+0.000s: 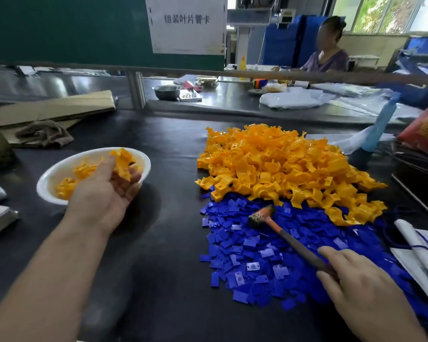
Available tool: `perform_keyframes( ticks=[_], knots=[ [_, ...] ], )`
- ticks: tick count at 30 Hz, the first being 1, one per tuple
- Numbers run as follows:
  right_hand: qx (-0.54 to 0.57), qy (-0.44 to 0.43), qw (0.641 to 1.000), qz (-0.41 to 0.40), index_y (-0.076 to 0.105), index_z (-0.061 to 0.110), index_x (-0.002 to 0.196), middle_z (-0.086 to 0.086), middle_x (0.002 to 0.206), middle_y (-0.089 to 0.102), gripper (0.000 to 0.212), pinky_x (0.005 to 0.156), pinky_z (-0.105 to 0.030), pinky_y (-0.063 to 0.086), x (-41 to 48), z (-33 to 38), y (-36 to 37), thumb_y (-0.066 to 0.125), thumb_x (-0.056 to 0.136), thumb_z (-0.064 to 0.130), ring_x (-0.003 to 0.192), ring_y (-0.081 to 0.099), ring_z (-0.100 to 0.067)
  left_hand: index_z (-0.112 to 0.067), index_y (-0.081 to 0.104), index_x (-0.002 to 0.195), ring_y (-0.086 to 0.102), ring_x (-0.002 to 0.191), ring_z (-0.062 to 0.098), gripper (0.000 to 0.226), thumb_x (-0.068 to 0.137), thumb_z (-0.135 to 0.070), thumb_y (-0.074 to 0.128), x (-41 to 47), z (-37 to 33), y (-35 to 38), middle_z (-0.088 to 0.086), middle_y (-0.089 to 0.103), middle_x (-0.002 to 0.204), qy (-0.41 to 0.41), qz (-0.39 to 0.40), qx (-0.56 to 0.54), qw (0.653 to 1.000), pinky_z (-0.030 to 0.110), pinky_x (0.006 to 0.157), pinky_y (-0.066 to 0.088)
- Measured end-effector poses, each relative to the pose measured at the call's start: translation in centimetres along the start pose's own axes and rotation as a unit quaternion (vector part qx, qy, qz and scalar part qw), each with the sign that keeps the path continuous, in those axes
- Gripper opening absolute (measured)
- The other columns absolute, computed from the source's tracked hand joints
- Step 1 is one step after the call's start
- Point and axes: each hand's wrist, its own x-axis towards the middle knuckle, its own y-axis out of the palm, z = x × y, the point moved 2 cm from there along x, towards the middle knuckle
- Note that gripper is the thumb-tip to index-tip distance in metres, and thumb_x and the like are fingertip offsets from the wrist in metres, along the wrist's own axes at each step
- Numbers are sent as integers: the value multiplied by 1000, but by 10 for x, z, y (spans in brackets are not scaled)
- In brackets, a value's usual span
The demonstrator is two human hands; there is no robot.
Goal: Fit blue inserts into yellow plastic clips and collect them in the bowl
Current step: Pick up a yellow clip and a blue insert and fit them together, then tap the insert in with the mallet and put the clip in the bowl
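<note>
Black table: left grip cupped round clips over bowl rim; right grip pinching mallet handle atop inserts; open room between them.

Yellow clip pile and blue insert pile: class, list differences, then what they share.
The yellow clip pile is heaped high; the blue insert pile lies low, spread. Its clips are curved, the inserts flat rectangles. The clip pile lies farther away, the insert pile nearer. Both rest on the black table, touching.

The black bench bears a bowl, yellow clips (heaped), blue inserts, cardboard and a rag.
</note>
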Motion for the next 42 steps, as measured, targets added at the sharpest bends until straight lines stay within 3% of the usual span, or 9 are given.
perform_keyframes(
  ticks=[4, 8, 11, 14, 17, 23, 28, 38, 42],
  knots=[
    [28, 9, 1000, 9, 50, 33, 130, 14, 113, 55, 41, 85, -26, 41, 18, -6, -1, 53, 90, 45, 107, 52, -9, -13, 31, 145, 56, 119, 24, 61, 96, -44, 49, 17, -12, -2, 15, 31, 152, 39, 13, -31, 999, 33, 88, 50],
    [69, -5, 995, -75, 59, 19, 124, -3, 114, 61, 43, 85, -36, 46, 66, -6, -3, 66, 85, 33, 106, 55, -23, -17, 57, 119, 67, 106, 22, 26, 96, -28, 54, -22, 15, -6, 7, 62, 127, 90, 26, 52, 994, 35, 79, 58],
    [24, -11, 997, -75, 42, 23, 138, -6, 130, 51, 59, 94, -37, 44, 117, 5, 3, 62, 85, 43, 118, 47, -25, -20, 62, 113, 73, 88, 17, 30, 83, -22, 65, -68, 57, -14, 2, 75, 102, 67, 81, 204, 973, 33, 70, 58],
    [-41, 22, 999, -5, 20, 30, 147, -10, 151, 26, 78, 105, -48, 35, 159, 17, 17, 58, 83, 55, 136, 27, -33, -37, 65, 105, 70, 89, 0, 35, 79, -16, 76, -114, 98, -23, -20, 73, 96, 58, 171, 381, 907, 11, 79, 50],
    [-29, 69, 992, 104, 13, 34, 148, -9, 158, 7, 84, 109, -56, 25, 180, 17, 30, 58, 82, 58, 142, 13, -37, -53, 62, 102, 61, 94, -16, 43, 73, -28, 79, -133, 107, -28, -38, 63, 103, 120, 178, 479, 851, -4, 83, 37],
    [-109, -25, 994, -9, 47, 31, 132, -6, 133, 47, 45, 90, -42, 46, 162, 3, 35, 55, 87, 34, 118, 46, -26, -55, 59, 99, 60, 93, -17, 39, 75, -31, 77, -130, 101, -22, -42, 60, 102, 147, 165, 501, 837, -2, 81, 40],
    [-93, -82, 992, -33, 55, 30, 123, 5, 117, 57, 37, 78, -30, 50, 142, -8, 30, 55, 87, 22, 103, 50, -17, -56, 57, 99, 59, 94, -17, 37, 76, -32, 75, -133, 101, -22, -43, 57, 105, 173, 179, 521, 816, 1, 84, 40],
    [79, -55, 982, -162, 68, 13, 97, -3, 98, 68, 18, 66, -30, 54, 107, -7, 11, 60, 85, 2, 86, 64, -20, -54, 57, 97, 58, 95, -18, 36, 79, -28, 74, -136, 99, -20, -43, 58, 103, 169, 176, 525, 816, -3, 81, 38],
    [218, -8, 960, -179, 66, 18, 104, 2, 98, 68, 19, 67, -23, 54, 85, 1, -5, 54, 92, 8, 82, 67, -11, -53, 58, 100, 58, 96, -17, 38, 80, -25, 74, -138, 96, -17, -43, 57, 104, 161, 174, 525, 818, -2, 81, 39]
  ],
)
